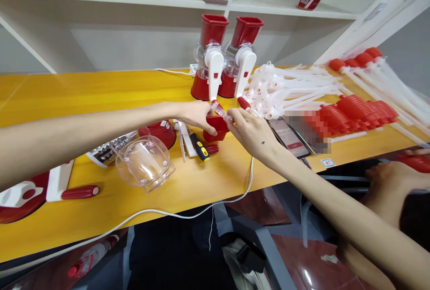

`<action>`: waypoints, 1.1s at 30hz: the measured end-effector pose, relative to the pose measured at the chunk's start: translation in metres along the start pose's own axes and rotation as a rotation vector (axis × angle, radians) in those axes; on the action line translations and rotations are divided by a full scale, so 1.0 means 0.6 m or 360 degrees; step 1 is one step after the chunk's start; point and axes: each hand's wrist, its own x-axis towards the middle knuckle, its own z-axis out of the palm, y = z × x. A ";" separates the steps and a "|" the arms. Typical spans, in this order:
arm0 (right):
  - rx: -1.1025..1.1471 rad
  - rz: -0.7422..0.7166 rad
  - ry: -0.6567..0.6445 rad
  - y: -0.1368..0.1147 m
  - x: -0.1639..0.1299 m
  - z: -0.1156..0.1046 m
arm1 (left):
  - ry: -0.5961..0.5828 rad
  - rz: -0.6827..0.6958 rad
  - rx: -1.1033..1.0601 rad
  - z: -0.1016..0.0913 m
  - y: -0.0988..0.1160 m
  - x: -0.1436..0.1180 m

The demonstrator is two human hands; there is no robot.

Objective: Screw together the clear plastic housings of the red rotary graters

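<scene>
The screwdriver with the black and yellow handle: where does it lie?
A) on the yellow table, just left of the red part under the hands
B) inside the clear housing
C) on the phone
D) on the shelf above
A: the screwdriver lies on the table, beside the red part.

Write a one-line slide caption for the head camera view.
Left hand and right hand meet over a small red part on a yellow table.

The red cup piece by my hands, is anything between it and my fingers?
Nothing visible does. The left hand and right hand meet right at the red cup piece, with a small clear part pinched just above it.
</scene>
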 end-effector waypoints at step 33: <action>0.0176 -0.0103 0.0189 0.021 0.014 0.011 | 0.0206 0.0048 0.0008 -0.001 -0.013 -0.005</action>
